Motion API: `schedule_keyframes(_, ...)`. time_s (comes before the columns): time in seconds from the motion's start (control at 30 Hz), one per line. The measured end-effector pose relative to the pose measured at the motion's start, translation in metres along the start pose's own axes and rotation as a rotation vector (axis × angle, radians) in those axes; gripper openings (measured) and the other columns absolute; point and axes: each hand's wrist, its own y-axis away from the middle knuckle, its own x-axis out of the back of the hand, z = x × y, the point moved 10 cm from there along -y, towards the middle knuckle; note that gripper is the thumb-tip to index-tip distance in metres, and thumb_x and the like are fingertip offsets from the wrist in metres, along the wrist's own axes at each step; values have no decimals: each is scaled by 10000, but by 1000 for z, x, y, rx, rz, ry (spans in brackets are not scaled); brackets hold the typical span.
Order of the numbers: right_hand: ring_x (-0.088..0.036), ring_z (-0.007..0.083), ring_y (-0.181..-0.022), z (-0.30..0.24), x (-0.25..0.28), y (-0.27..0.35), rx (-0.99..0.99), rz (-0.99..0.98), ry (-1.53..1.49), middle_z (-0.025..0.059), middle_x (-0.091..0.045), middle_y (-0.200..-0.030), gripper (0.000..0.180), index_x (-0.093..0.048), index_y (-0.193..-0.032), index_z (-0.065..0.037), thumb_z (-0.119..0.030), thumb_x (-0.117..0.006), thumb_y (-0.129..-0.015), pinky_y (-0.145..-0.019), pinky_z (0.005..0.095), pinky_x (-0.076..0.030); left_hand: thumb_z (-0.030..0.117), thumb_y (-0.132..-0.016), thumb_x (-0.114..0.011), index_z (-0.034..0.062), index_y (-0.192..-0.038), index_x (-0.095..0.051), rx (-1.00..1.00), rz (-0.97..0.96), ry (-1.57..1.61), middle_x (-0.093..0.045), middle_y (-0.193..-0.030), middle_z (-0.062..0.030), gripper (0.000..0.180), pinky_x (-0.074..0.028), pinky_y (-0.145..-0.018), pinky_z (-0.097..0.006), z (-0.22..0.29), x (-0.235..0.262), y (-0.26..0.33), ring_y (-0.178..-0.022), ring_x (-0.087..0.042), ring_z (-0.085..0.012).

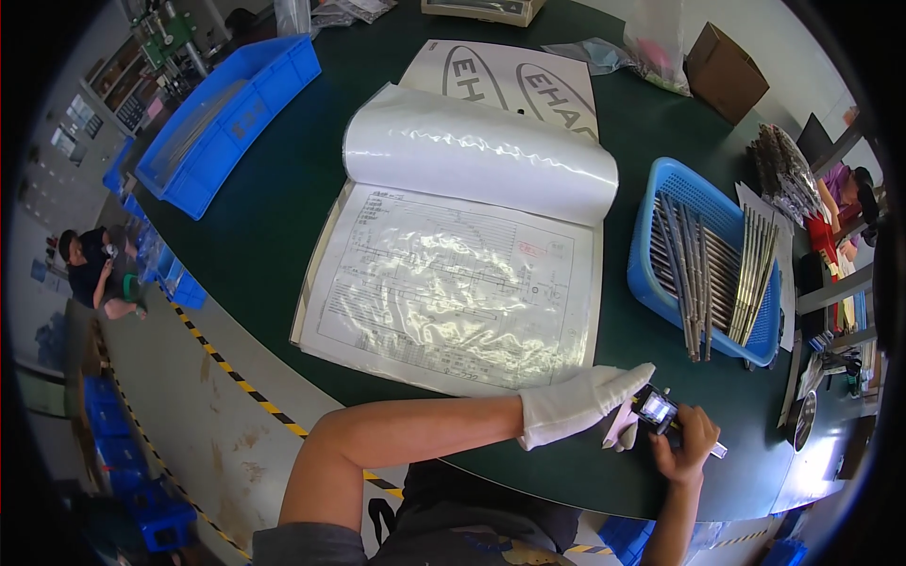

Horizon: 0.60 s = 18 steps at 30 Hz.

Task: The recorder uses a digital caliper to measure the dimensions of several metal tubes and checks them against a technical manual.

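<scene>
A caliper with a small lit display point(658, 408) is in my bare right hand point(692, 443), whose fingers close round its body. At its left end is my left hand point(580, 404) in a white glove. One gloved finger stretches along the top toward the display, while the others curl below. What they grip between them, if anything, is too hidden to make out. Just beyond my hands lies an open binder of drawings in clear sleeves point(453, 292), one sleeved page curling up at its far side. To the right, a blue plastic basket point(665, 174) holds several long thin metal rods point(694, 274).
A long blue bin point(231, 123) stands at the table's far left. Flat printed cardboard point(510, 71) lies behind the binder. A brown box point(725, 74) and clear plastic bags point(656, 47) sit at the back right. Another person point(90, 269) sits off to the left.
</scene>
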Motion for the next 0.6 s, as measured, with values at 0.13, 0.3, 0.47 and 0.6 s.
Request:
schedule_keyframes(0.13,-453,243,-455,-1,-2,-1,23,-19,-24,90,-470,-583,426,-574,-822,4,-394,-676,-711,-438,337,-348,558,-922,-316,-6,-843,-557,46,9,9,-572,-608,-83,619,-441,-568,-271,3,-2,1,-583,-544,-141)
schedule_keyframes(0.3,-472,253,-478,-4,-5,-2,27,-65,-21,106,-491,-609,430,-580,-857,11,-386,-668,-715,-456,337,-364,417,-930,-453,7,-975,-552,32,-17,-120,-564,-592,-69,424,-407,-479,-243,5,-9,-3,-537,-522,-107)
schedule_keyframes(0.47,-517,279,-591,-40,19,-21,161,132,96,130,-533,-699,399,-592,-888,6,-351,-653,-721,-556,359,-396,358,-918,-503,51,-1096,-540,13,68,3,-539,-572,-50,356,-370,-442,-219,-4,3,-6,-470,-477,-97)
schedule_keyframes(0.6,-529,249,-660,-96,88,-4,493,634,-251,86,-528,-765,298,-579,-867,-47,-327,-602,-767,-628,353,-419,424,-923,-461,56,-929,-603,12,56,-128,-514,-528,-39,395,-336,-429,-221,3,2,-1,-436,-428,-90)
